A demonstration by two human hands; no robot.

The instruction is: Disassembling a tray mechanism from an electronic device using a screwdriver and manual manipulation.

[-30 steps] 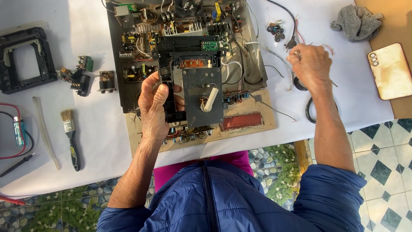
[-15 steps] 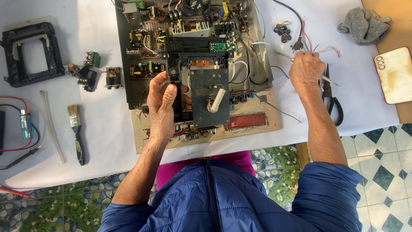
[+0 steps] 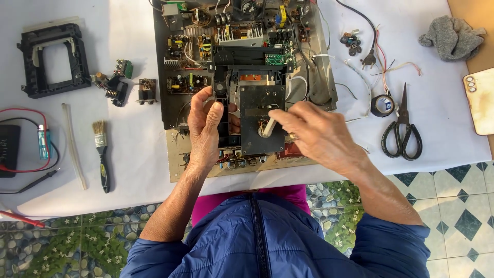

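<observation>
Item: dark metal mechanism plate (image 3: 261, 119), lying on the opened electronics chassis (image 3: 242, 56) at the middle of the counter (image 3: 134, 149). A small pale peg (image 3: 268, 127) sits on its face.

Right hand (image 3: 319, 136): the grip is pinched closed on the pale peg, thumb and forefinger meeting over it. Left hand (image 3: 206, 128): fingers curled against the plate's left edge, bracing it; we cannot tell whether it truly clamps anything.

Risks, as we judge them: the peg may slip or snap if twisted askew; the plate may shift and drag the loose white wires (image 3: 303, 82) just beside it; a knuckle may knock parts on the circuit boards (image 3: 188, 49) above.

Change noted: a second ago the right hand was well off to the right by the cables; it has now come across to the plate. The left hand has kept its place.

Surroundings: scissors (image 3: 402, 131) and tape roll (image 3: 383, 105) to the right, grey rag (image 3: 453, 36) beyond; paintbrush (image 3: 102, 154) and black frame (image 3: 50, 59) to the left.
</observation>
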